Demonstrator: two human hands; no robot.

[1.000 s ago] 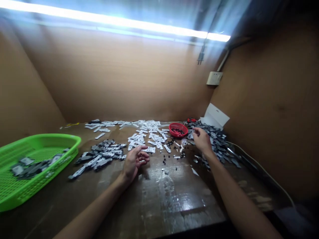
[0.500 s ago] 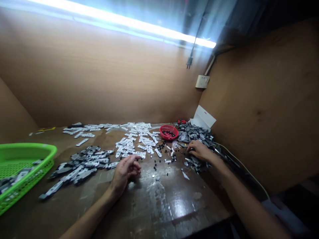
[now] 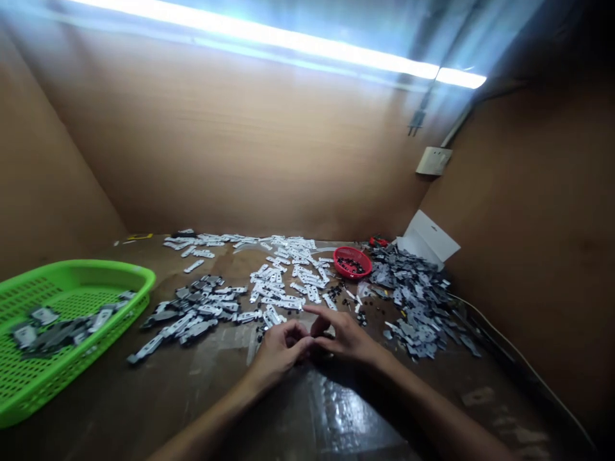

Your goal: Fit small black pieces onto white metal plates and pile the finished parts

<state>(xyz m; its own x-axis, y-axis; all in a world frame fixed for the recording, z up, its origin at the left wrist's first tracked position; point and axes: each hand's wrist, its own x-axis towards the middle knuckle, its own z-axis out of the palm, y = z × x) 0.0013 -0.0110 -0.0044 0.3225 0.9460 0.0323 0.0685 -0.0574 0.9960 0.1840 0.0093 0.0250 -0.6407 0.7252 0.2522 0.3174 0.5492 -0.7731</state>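
White plastic strips (image 3: 283,282) lie scattered just ahead of my two hands, which meet low over the counter (image 3: 336,416). My left hand (image 3: 281,352) has its fingers (image 3: 293,333) curled inward. My right hand (image 3: 343,339) has its fingers (image 3: 319,312) spread, the index reaching across just above the left hand. The two sets of fingers nearly touch, and I cannot tell whether they pinch anything small. Black bits (image 3: 262,333) lie just beside the left hand. Gray parts form one heap (image 3: 192,314) to the left of the strips and a wider heap (image 3: 413,301) to the right. Beyond the strips, a red basket (image 3: 352,251) holds more dark bits. At far left, a green basket (image 3: 96,269) holds gray pieces (image 3: 52,336). A white card (image 3: 427,240) leans against the right wall. A yellow slip (image 3: 139,236) on the far counter is too small to read.
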